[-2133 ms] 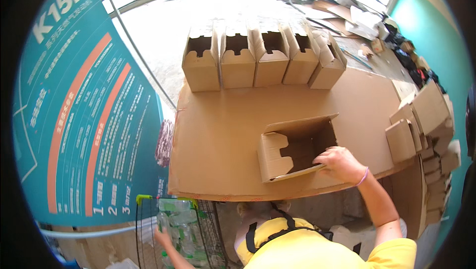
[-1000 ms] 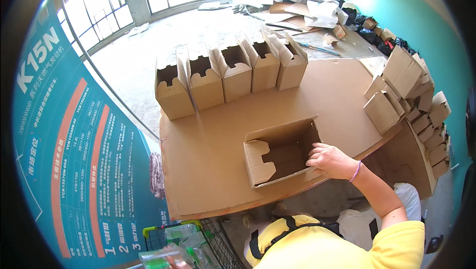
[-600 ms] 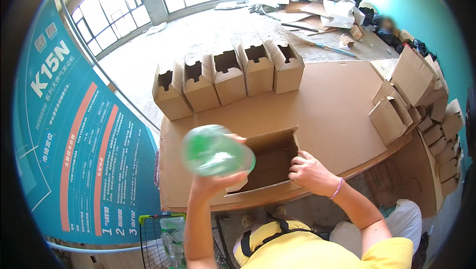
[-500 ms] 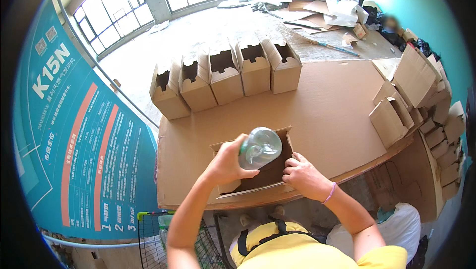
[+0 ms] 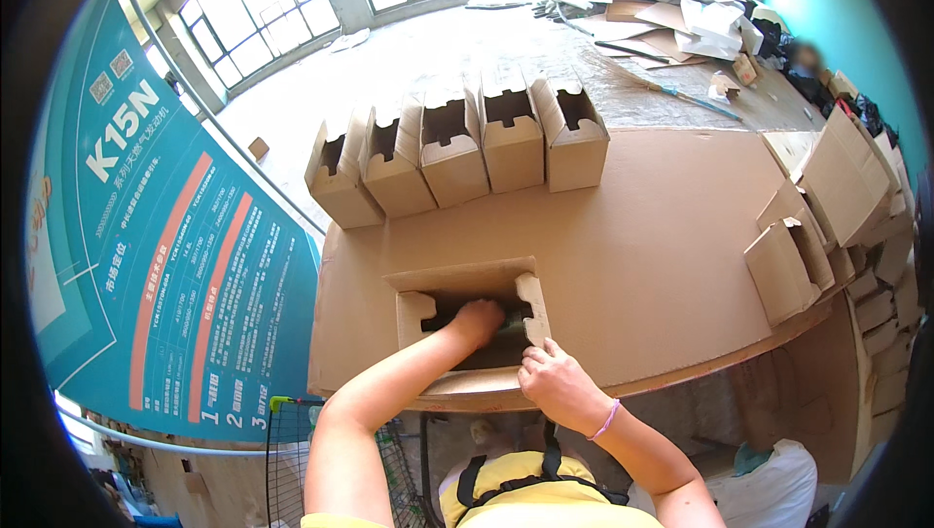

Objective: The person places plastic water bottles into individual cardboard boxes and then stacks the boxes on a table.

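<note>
Where the open carton stands: on the worktop, near edge.
Left hand: inside the carton; fingers hidden, state cannot be told.
Right hand: fingers clamped at its near right corner.
Right flap: could snag the left hand if that grip slackens.
Near edge: carton could tip off if pulled bodyward.
Banner: white print on teal, partly legible.

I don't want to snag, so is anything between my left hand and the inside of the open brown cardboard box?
Nothing visible: your left hand is in the open top of the brown rectangular cardboard box, between its notched brown end flaps. Your right hand is at the box's near right corner.
</note>
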### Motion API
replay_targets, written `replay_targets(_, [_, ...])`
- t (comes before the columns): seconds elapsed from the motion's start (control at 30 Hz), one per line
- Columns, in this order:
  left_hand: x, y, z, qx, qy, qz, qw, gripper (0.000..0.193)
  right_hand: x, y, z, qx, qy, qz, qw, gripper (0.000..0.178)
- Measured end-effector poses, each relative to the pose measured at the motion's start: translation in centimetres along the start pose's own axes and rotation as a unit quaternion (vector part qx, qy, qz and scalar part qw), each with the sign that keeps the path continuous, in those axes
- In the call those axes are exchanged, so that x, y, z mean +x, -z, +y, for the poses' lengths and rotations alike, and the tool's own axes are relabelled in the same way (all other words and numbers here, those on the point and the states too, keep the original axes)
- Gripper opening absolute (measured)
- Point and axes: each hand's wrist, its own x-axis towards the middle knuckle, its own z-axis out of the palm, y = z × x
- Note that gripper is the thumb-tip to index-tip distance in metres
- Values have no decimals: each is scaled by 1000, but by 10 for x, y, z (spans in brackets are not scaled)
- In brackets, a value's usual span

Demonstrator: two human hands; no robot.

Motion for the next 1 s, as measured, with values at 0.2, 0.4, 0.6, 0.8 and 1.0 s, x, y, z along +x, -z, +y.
replay_targets(0.2, [-105,85,-34,-192,-59,178,963,40,3,-4,6,24,14,58,998,8])
replay_targets(0.4, [-296,-9,-89,-486,219,564,630,33,5,0,4,52,-16,54,997,12])
replay_targets(0.6, [-481,-572,-129,-209,595,348,694,26,13,12,4,102,-51,52,992,12])
replay_targets(0.8, [-352,-583,-19,-341,651,-40,677,28,18,12,-19,46,-136,41,989,8])
replay_targets(1.0, [-334,-594,-31,-261,680,180,661,26,25,12,-30,8,-173,21,985,9])
